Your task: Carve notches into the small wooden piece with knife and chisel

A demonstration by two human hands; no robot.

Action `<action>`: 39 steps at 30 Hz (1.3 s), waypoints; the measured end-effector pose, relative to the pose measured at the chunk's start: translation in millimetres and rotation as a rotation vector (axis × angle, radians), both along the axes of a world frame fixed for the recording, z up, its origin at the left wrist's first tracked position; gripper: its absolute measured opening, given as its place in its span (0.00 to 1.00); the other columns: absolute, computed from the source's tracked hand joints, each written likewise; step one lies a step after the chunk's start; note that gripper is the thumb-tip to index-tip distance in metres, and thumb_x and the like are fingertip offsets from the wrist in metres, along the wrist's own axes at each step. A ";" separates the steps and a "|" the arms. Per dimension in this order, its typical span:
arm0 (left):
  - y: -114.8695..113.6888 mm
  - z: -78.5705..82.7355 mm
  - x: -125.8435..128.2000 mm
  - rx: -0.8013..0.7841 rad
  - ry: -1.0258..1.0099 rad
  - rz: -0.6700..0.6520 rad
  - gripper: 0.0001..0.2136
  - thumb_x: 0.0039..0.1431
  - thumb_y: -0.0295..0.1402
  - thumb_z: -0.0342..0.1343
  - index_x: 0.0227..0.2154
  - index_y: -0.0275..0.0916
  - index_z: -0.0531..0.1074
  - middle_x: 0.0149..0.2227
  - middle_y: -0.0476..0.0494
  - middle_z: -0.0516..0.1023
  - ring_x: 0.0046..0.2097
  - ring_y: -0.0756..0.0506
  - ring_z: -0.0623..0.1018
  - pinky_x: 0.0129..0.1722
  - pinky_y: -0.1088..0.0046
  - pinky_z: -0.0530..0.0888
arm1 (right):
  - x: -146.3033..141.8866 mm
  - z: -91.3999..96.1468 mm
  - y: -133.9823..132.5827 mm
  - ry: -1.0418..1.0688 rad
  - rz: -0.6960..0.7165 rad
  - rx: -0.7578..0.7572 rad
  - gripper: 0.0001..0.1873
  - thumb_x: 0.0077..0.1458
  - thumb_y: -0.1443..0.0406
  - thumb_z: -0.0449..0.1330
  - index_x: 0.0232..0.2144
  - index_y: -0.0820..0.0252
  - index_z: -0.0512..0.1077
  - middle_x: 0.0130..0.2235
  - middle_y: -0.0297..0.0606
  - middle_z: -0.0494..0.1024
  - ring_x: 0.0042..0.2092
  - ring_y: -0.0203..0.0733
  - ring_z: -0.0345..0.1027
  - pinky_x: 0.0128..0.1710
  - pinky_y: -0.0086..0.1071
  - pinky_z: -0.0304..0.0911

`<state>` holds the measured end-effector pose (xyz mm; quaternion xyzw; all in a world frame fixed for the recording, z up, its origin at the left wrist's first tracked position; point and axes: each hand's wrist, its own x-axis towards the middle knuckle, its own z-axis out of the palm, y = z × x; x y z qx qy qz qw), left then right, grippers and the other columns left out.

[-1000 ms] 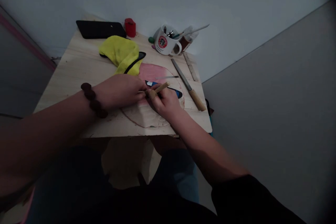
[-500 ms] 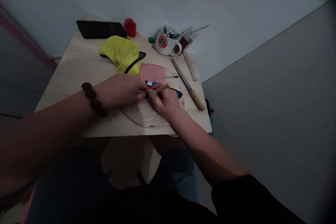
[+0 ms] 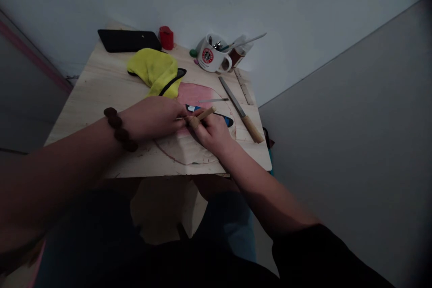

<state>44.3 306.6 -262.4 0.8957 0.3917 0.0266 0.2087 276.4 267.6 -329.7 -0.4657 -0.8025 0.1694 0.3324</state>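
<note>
My right hand [image 3: 218, 132] is closed around a tool with a slim, light wooden handle [image 3: 207, 113]; its working end is hidden at the fingertips. My left hand [image 3: 160, 114] meets it there with fingers pinched together, and what they hold is too small and covered to make out. Both hands are over a round outline, partly coloured pink [image 3: 194, 92], on the wooden board [image 3: 97, 81]. Just beyond the fingers lies a blue and black cutter [image 3: 228, 120], partly covered by my right hand. A thin metal strip [image 3: 216, 100] rests behind it.
To the right lie a flat metal tool with a wooden handle [image 3: 252, 128] and a ruler-like strip [image 3: 243, 86]. A yellow cloth [image 3: 151, 65] is bunched at the left. Along the wall are a black flat object [image 3: 128, 40], a red container [image 3: 166, 38] and a mug of tools [image 3: 209, 58].
The wooden handle in my right hand has tilted slightly, its end now a little further left. Otherwise both hands stay together in the same place; the view has shifted slightly.
</note>
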 end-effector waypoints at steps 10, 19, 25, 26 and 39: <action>6.4 -1.1 -3.1 -0.016 -0.228 0.144 0.17 0.77 0.46 0.53 0.36 0.42 0.78 0.35 0.42 0.83 0.35 0.41 0.78 0.35 0.64 0.65 | 3.3 6.8 -5.2 0.263 -0.097 0.075 0.18 0.78 0.48 0.62 0.46 0.53 0.82 0.45 0.42 0.90 0.44 0.48 0.86 0.47 0.41 0.81; 10.6 -3.6 -5.2 -0.221 -0.445 0.193 0.20 0.74 0.53 0.57 0.35 0.42 0.78 0.32 0.49 0.80 0.36 0.42 0.77 0.35 0.66 0.67 | 6.8 5.8 -11.1 0.286 -0.075 0.209 0.13 0.78 0.53 0.62 0.46 0.51 0.82 0.41 0.39 0.88 0.39 0.46 0.84 0.41 0.41 0.81; 13.7 -0.4 -6.8 -0.340 -0.498 0.220 0.22 0.75 0.55 0.59 0.35 0.42 0.80 0.33 0.48 0.82 0.36 0.44 0.76 0.36 0.67 0.68 | 5.4 10.6 -14.7 0.261 -0.069 0.282 0.11 0.77 0.54 0.63 0.47 0.50 0.83 0.42 0.41 0.89 0.40 0.49 0.85 0.43 0.44 0.83; 13.9 -0.1 -7.0 -0.348 -0.504 0.215 0.22 0.75 0.55 0.59 0.35 0.42 0.80 0.34 0.48 0.82 0.36 0.44 0.76 0.35 0.67 0.68 | 5.3 11.3 -14.9 0.264 -0.064 0.289 0.11 0.77 0.54 0.63 0.47 0.50 0.83 0.41 0.41 0.89 0.40 0.48 0.85 0.42 0.44 0.83; 14.9 -0.3 -7.9 -0.427 -0.544 0.321 0.19 0.74 0.54 0.59 0.40 0.42 0.81 0.37 0.44 0.84 0.36 0.43 0.80 0.34 0.67 0.75 | 7.9 14.6 -15.5 0.291 0.003 0.336 0.08 0.77 0.60 0.63 0.52 0.49 0.81 0.45 0.40 0.89 0.45 0.49 0.86 0.47 0.45 0.83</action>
